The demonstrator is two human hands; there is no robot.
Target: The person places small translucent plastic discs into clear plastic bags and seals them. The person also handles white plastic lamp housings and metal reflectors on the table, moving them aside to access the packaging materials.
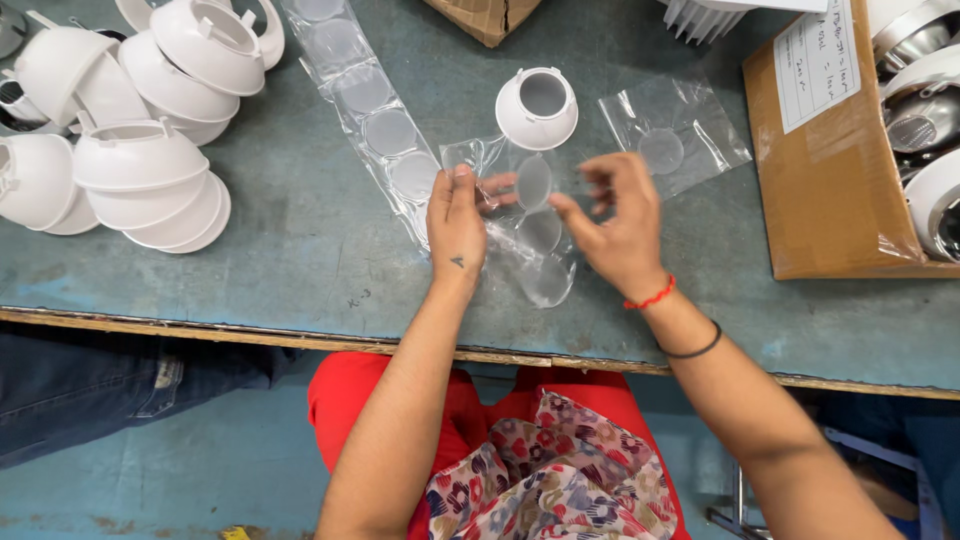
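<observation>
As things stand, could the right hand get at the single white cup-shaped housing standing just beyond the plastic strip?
Probably yes. The right hand hovers just short of the white housing, with only bare table and thin plastic strip between; its fingers seem free.

An assembly workshop: stacked white lamp housings (140,165), a sleeve of clear lens discs (375,120) and cardboard cartons (840,190) crowd a worn table (280,260).

A long clear plastic strip of pouches (375,125), each holding a round disc, runs from twelve o'clock toward the centre. A crumpled clear bag (530,235) lies at the centre, pinched by the left hand (456,222). A flat clear square bag (675,135) lies at two o'clock. A brown cardboard box (835,200) at three o'clock bears a white rectangular label (815,60). Another brown carton corner (485,15) sits at twelve.
</observation>
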